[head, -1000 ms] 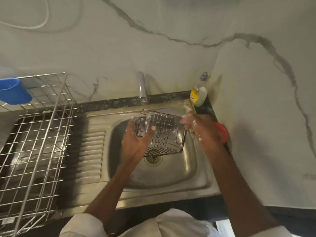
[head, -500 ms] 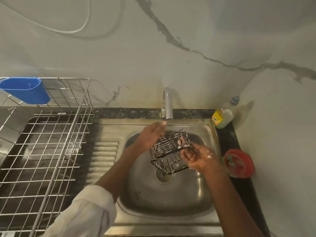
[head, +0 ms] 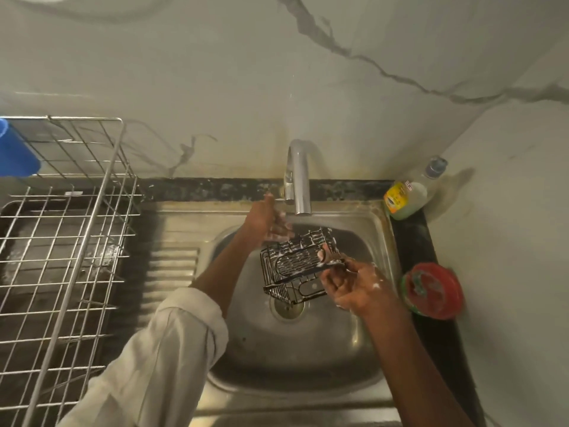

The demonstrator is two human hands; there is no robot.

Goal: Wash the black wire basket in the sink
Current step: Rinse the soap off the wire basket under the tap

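Observation:
The black wire basket (head: 294,266), streaked with white suds, hangs tilted over the steel sink (head: 308,359), just below the tap's spout (head: 298,177). My right hand (head: 351,283) grips the basket's right edge, thumb hooked over the rim, foam on the fingers. My left hand (head: 266,220) is off the basket, up beside the tap's base, with one finger stretched toward it. The other fingers are blurred and soapy, so their hold is unclear. The drain (head: 287,306) shows under the basket.
A steel wire dish rack (head: 61,257) stands on the drainboard at left, with a blue cup (head: 15,152) hung on its back corner. A dish-soap bottle (head: 408,195) and a red round tub (head: 434,291) sit on the dark ledge at right. The marble wall is close behind.
My left hand let go of the basket and rose to the tap. My right hand took the basket alone and tilted it under the spout. The view shifted left and down.

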